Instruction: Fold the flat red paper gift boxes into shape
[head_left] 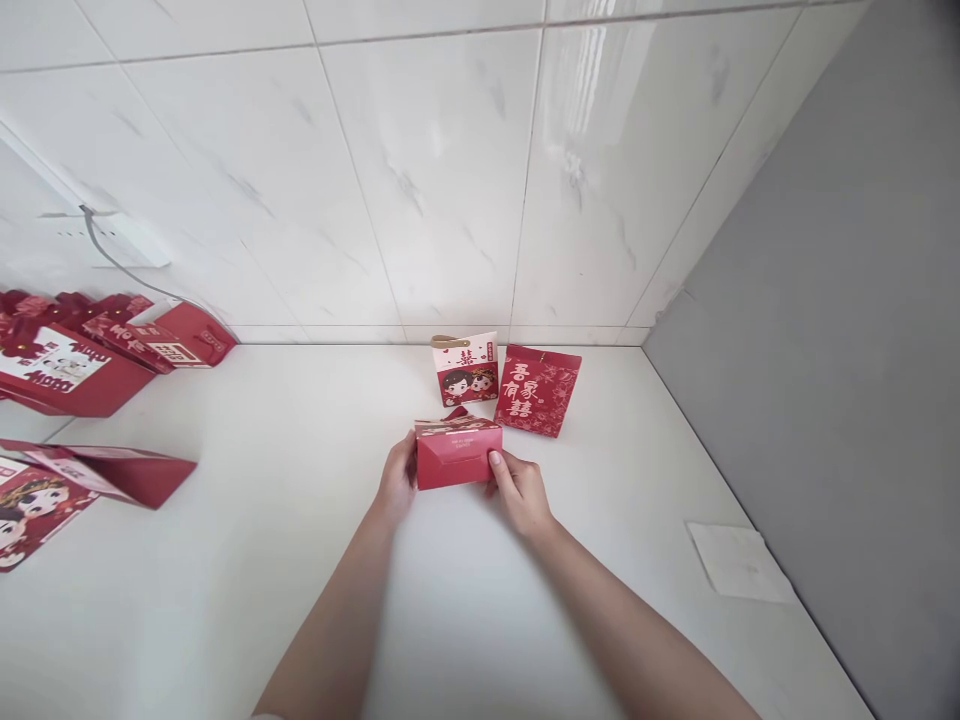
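Between my two hands is a red paper gift box (459, 462), tipped so its plain red bottom with a folded flap faces me. My left hand (397, 476) grips its left end, fingers partly hidden behind the box. At the right end, my right hand (520, 488) pinches the box with the thumb on the near face. Just behind stands a small white and red gift box (469, 375) with two cartoon figures and a tan handle. Beside that, a red gift bag (538, 390) with white lettering leans back.
Several red boxes (82, 375) crowd the table's far left, with a cartoon-printed box (52, 510) nearer. A grey cable (124, 268) runs down from a wall socket. A white square patch (739, 562) lies at right by the grey panel (840, 350). The tiled wall (450, 190) bounds the back.
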